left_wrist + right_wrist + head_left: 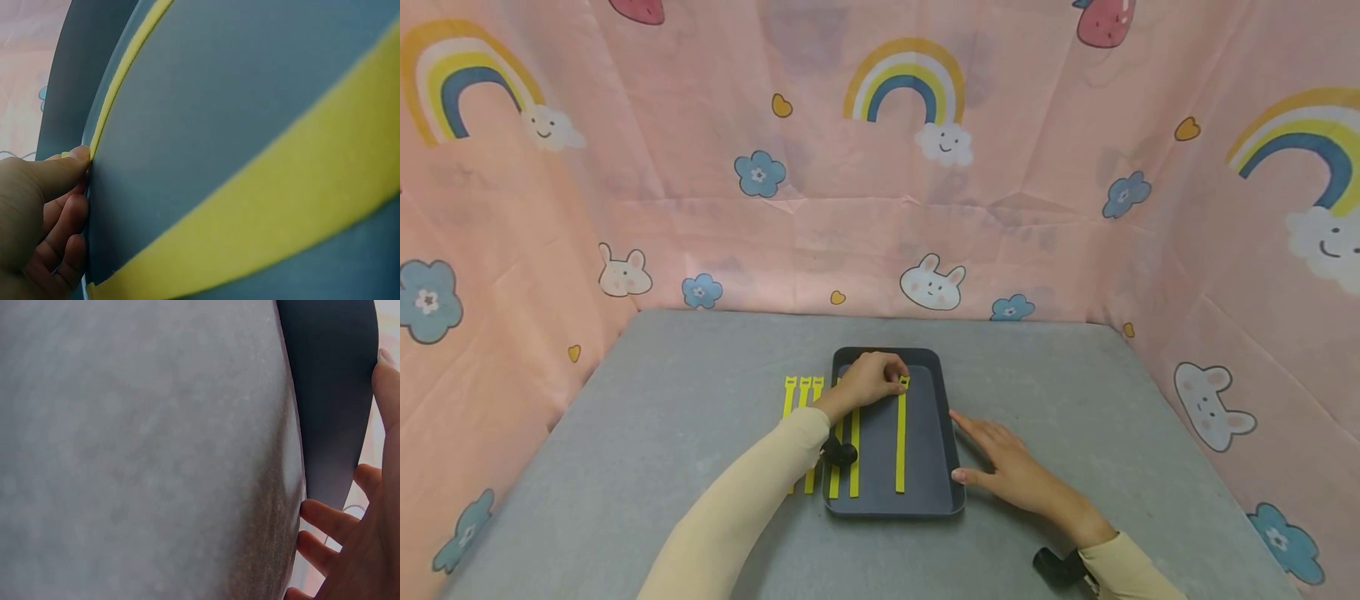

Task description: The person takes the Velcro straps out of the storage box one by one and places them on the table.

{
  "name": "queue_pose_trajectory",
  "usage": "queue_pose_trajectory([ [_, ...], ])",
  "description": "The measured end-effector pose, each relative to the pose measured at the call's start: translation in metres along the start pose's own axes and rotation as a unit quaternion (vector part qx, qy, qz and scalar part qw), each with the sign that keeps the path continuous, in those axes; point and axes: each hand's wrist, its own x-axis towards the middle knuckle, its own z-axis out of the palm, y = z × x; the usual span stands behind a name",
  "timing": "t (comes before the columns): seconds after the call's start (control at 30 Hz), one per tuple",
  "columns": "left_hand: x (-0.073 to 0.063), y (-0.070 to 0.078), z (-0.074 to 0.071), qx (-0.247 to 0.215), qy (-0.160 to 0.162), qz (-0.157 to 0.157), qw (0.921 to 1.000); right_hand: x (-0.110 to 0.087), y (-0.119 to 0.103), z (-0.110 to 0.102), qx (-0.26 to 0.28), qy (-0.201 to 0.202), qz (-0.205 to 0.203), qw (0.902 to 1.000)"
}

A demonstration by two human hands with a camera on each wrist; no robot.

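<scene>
A dark grey rectangular tray (932, 450) lies in the middle of the table. My left hand (867, 379) reaches over it and pinches the slotted top end of a yellow cable tie (901, 454) between thumb and fingertips. That tie, flat and strap-like, runs lengthwise down the tray. Two more yellow ties (854, 467) lie along the tray's left side, partly hidden under my left arm. In the left wrist view, the thumb (62, 175) presses at the tie's end by the tray edge. My right hand (1011, 467) touches the tray's right rim with extended fingers.
Three more yellow ties (805, 390) lie side by side on the grey table (662, 400), just left of the tray and partly covered by the left sleeve. A pink patterned cloth (850, 225) encloses the table at the back and sides.
</scene>
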Motion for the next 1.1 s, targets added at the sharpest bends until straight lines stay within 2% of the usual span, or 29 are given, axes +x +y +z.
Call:
queue_pose_trajectory([
  [0.6, -0.001, 0.003, -0.005, -0.035, 0.005, 0.019, 0.9992, -0.001, 0.000, 0.000, 0.005, -0.004, 0.001, 1.0000],
  [0.9, -0.006, 0.014, -0.023, -0.067, -0.010, 0.045, 0.9967, -0.001, -0.001, 0.000, 0.004, -0.001, -0.001, 1.0000],
  [1.1, -0.004, 0.020, -0.034, -0.082, -0.015, 0.057, 0.9949, -0.001, -0.001, 0.001, 0.003, 0.003, -0.002, 1.0000],
])
